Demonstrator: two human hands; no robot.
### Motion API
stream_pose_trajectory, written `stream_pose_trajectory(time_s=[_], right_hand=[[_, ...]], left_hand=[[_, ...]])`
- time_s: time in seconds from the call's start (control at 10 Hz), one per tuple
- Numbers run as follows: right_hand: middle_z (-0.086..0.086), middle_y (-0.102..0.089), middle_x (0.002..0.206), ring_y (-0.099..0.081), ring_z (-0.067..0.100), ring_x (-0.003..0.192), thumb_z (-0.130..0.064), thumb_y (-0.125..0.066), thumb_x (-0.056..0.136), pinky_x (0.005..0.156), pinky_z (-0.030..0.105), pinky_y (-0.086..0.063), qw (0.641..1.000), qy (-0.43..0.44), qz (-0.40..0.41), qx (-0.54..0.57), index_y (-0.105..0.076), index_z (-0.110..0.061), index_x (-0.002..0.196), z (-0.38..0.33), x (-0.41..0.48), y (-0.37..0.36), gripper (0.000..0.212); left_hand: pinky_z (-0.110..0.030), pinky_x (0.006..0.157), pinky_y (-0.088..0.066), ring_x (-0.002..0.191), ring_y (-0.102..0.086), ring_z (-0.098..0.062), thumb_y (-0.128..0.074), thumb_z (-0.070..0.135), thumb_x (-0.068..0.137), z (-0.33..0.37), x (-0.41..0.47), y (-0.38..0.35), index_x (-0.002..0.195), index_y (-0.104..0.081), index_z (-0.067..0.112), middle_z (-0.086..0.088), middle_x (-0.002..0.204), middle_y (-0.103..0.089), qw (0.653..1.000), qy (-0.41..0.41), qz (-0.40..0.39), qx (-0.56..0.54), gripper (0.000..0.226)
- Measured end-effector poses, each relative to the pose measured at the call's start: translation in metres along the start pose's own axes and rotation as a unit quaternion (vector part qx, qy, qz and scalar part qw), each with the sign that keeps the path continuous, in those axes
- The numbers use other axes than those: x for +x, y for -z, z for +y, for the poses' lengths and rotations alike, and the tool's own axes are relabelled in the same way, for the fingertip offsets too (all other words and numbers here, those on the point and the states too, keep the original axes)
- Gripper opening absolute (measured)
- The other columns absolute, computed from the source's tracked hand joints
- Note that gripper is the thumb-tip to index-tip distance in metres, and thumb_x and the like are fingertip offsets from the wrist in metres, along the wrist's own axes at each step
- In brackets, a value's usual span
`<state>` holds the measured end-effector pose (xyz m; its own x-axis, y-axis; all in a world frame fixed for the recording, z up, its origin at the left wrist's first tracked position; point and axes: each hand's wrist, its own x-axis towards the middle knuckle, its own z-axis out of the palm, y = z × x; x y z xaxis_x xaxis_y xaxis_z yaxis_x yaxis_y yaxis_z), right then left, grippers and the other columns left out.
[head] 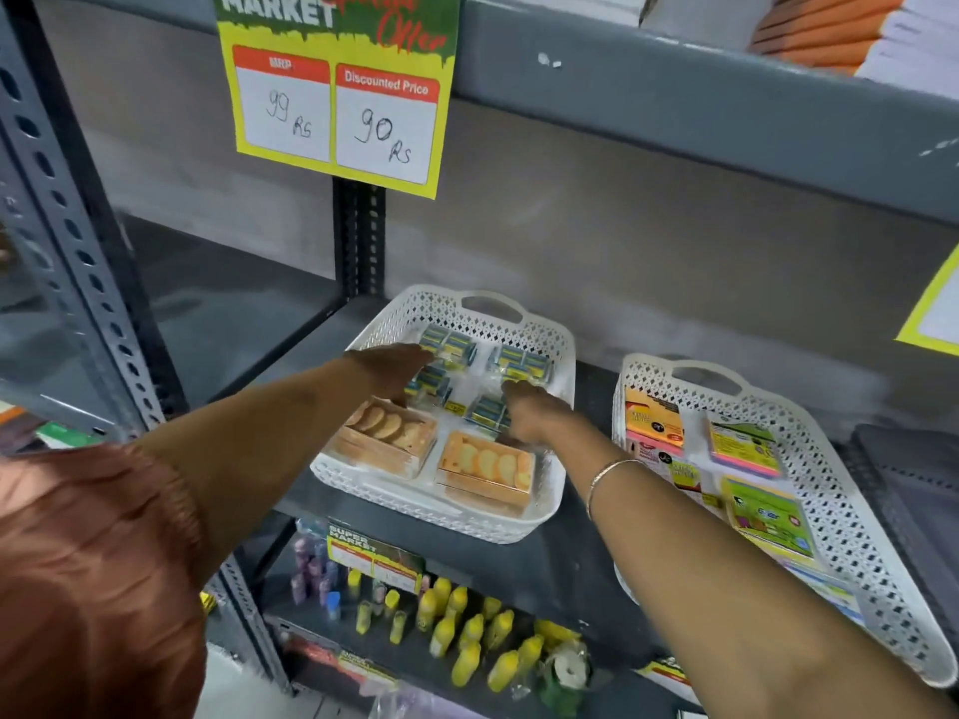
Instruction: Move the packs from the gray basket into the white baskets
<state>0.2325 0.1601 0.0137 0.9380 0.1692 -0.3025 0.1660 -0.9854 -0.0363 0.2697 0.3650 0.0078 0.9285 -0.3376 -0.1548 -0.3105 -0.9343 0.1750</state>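
A white basket (558, 350) on the grey shelf holds several blue-and-yellow packs (521, 363) at its back and two orange biscuit boxes (485, 467) at its front. My left hand (392, 368) reaches in from the left, its fingers spread flat, tips touching the back-left pack (449, 345). My right hand (537, 415) lies curled over the near-right pack (488, 412), with one finger on the back-right pack. A second white basket (840, 500) to the right holds coloured sticky-note packs (744, 446). A dark grey basket (913, 490) shows at the far right edge; its contents are hidden.
A yellow price sign (337, 90) hangs from the shelf above. The slotted grey upright (78, 262) stands at the left. The lower shelf carries yellow bottles (456, 630) and purple ones (311, 568). Bare shelf lies left of the first basket.
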Motion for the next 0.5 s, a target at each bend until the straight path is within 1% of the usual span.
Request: stream_pose_trajectory(time_s=[0.1,0.2,0.3,0.4,0.5], right_hand=[[0.016,-0.041,0.143,-0.046,0.033,0.128,-0.014,-0.064,0.084,0.102,0.041,-0.045,1.0,0.005,-0.006,0.005,-0.03,-0.007,0.142,0.003,0.009,-0.001,0.068],[0.015,-0.046,0.14,-0.05,0.032,0.124,-0.018,-0.073,0.078,0.101,0.043,-0.047,1.0,0.005,-0.012,0.019,-0.034,-0.008,0.14,0.005,0.013,0.0,0.075],[0.014,-0.046,0.141,-0.05,0.031,0.125,-0.019,-0.075,0.077,0.102,0.043,-0.047,1.0,0.003,-0.017,0.021,-0.033,-0.009,0.141,0.005,0.014,-0.002,0.077],[0.014,-0.034,0.152,-0.036,0.031,0.139,-0.024,-0.074,0.078,0.11,0.043,-0.039,0.999,0.002,-0.008,0.042,-0.023,-0.012,0.148,0.005,0.01,0.001,0.088],[0.013,-0.028,0.155,-0.026,0.031,0.144,-0.031,-0.074,0.078,0.113,0.044,-0.035,0.997,0.014,0.044,0.063,-0.02,-0.012,0.15,0.001,-0.002,0.007,0.091]], left_hand=[[-0.033,0.104,-0.03,0.133,-0.03,-0.025,-0.067,0.024,0.082,0.002,0.005,-0.002,0.142,-0.026,0.011,-0.011,0.148,-0.031,1.0,0.006,-0.013,-0.022,0.074],[-0.034,0.102,-0.033,0.13,-0.035,-0.026,-0.068,0.022,0.082,0.005,0.0,0.002,0.14,-0.031,0.01,-0.013,0.144,-0.037,1.0,0.013,-0.027,-0.002,0.07],[-0.031,0.098,-0.036,0.125,-0.042,-0.026,-0.066,0.013,0.083,0.01,-0.002,0.009,0.136,-0.038,0.006,-0.014,0.139,-0.044,0.998,0.019,-0.058,-0.022,0.06],[-0.03,0.1,-0.031,0.129,-0.036,-0.026,-0.065,0.013,0.084,0.017,-0.01,0.016,0.139,-0.033,0.006,-0.014,0.144,-0.037,0.999,0.001,-0.035,-0.031,0.064],[-0.032,0.105,-0.024,0.135,-0.026,-0.027,-0.065,0.017,0.084,0.02,-0.016,0.015,0.142,-0.025,0.007,-0.014,0.149,-0.026,1.0,0.002,-0.017,-0.023,0.071]])
